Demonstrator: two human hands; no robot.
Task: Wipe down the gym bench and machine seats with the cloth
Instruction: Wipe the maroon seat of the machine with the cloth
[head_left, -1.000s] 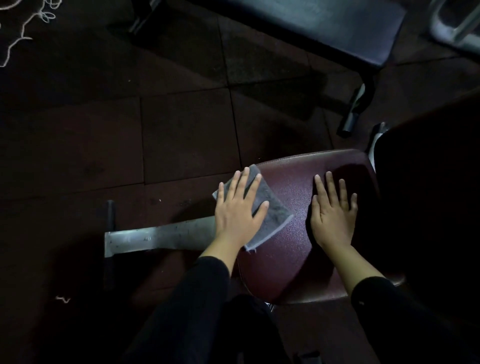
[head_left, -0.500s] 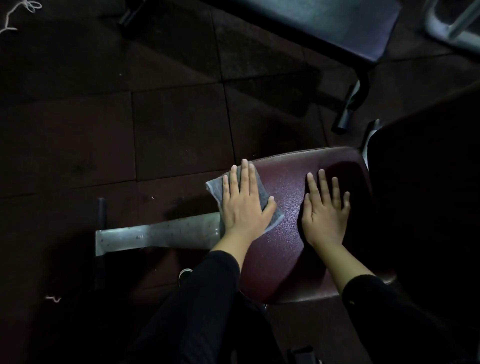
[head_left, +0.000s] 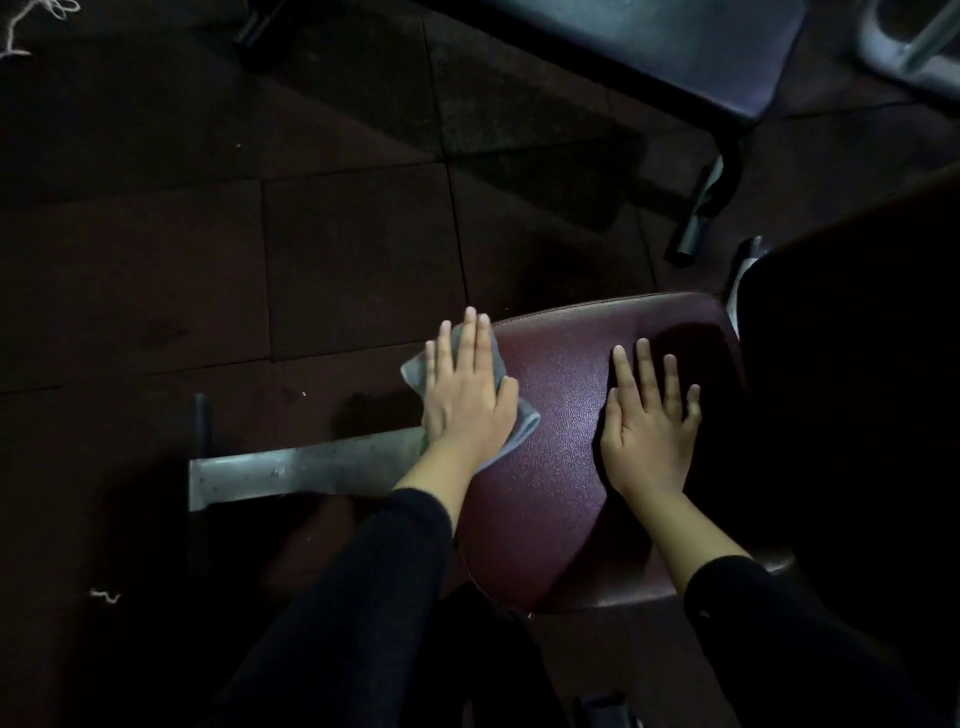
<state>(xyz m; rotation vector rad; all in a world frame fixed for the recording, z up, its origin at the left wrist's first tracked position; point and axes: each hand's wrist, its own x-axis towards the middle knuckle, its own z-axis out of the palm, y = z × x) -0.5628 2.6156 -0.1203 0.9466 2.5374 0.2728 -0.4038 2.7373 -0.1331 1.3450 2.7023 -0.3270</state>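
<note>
The left hand (head_left: 467, 395) lies spread flat, pressing the grey cloth (head_left: 522, 426) at the left edge of the maroon seat (head_left: 561, 467); the right hand (head_left: 649, 421) rests spread on the seat's right side; best sweep rightward with even pressure, overlapping strokes.

Left hand (head_left: 467, 400) flat on grey cloth (head_left: 522, 423) at maroon seat (head_left: 561, 467) edge, right hand (head_left: 649, 436) flat alongside.

I count two hands on one maroon seat (head_left: 566, 457): my left hand (head_left: 465, 395) and my right hand (head_left: 649, 431). There is one grey cloth (head_left: 522, 423), one dark blue bench (head_left: 675, 47), and one flat metal bar (head_left: 306, 470) on the floor. Two scraps of pale string lie there too, one far (head_left: 31, 15), one near (head_left: 104, 596).
</note>
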